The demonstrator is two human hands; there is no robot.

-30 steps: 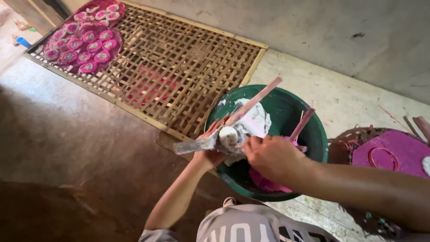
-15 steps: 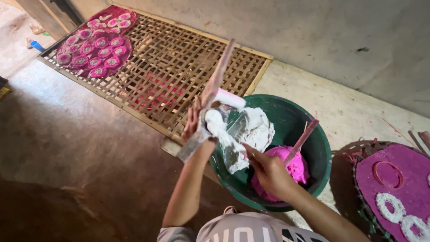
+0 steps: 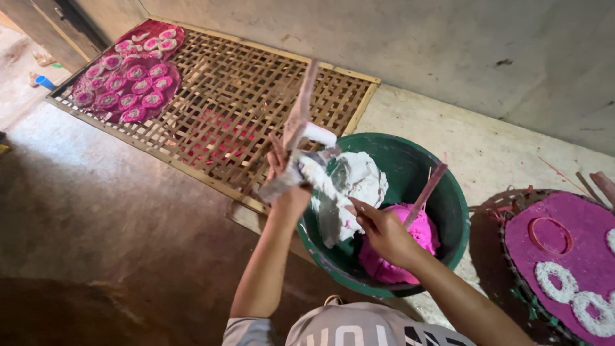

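Fingers [image 3: 279, 160] of the left hand [image 3: 288, 186] are closed around a flat stick [image 3: 300, 112] smeared with white paste, together with a crumpled clear plastic sheet [image 3: 333, 192], and both are held above the near-left rim of a green bucket [image 3: 442, 205]. Whether the right hand [image 3: 384, 234] is open or gripping cannot be told; its fingertips are laid against the lower edge of the plastic sheet, over the bucket. White dough [image 3: 362, 179] is seen piled in the left part of the bucket, and pink dough [image 3: 416, 240] lies in the right part, with a pink stick [image 3: 426, 192] leaning out of it. A bamboo lattice tray [image 3: 237, 109] is laid on the floor [image 3: 96, 211] just beyond the bucket, and pink-and-white rings [image 3: 128, 83] are set out in rows on a dark red sheet at its far left corner. At the right edge, a round tray [image 3: 512, 269] covered in purple is seen, with white rings [image 3: 576, 295] resting on it.
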